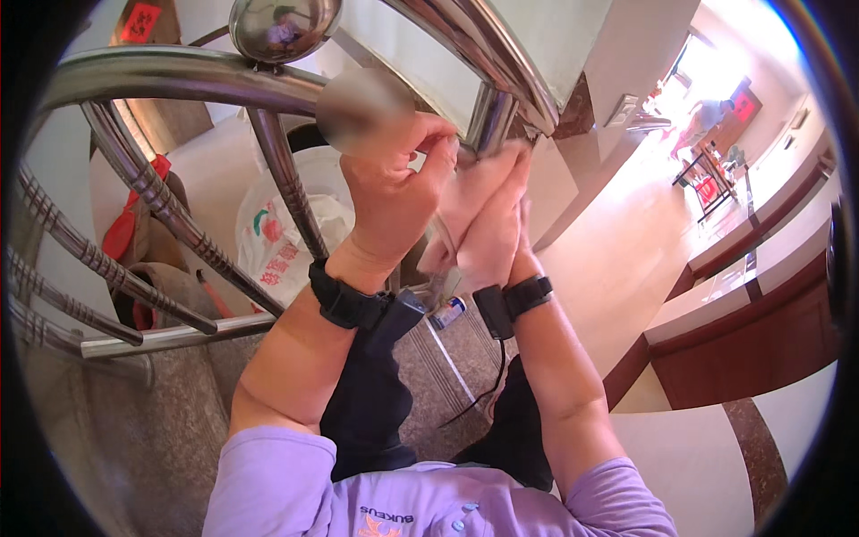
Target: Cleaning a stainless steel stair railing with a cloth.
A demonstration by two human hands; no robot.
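My left hand (396, 194) is raised beside the steel stair railing, thumb and forefinger curled together at the left edge of a pale pink cloth (486, 208). Whether those fingertips grip the cloth is unclear, and a blurred patch hides the area just above them. The same cloth covers most of my right hand (525, 228), which holds it just below a short steel post (493, 117). That post stands under the thick curved handrail (470, 40). Each wrist wears a black strap with a small box.
Left, a polished steel ball (285, 30) tops the curved railing (188, 77). Behind the bars stand a white bag-lined bin (258, 201) and a brown pot (147, 288). A can (447, 313) lies on the stone step (436, 376). Far right, a person (704, 117) stands near a table (711, 174).
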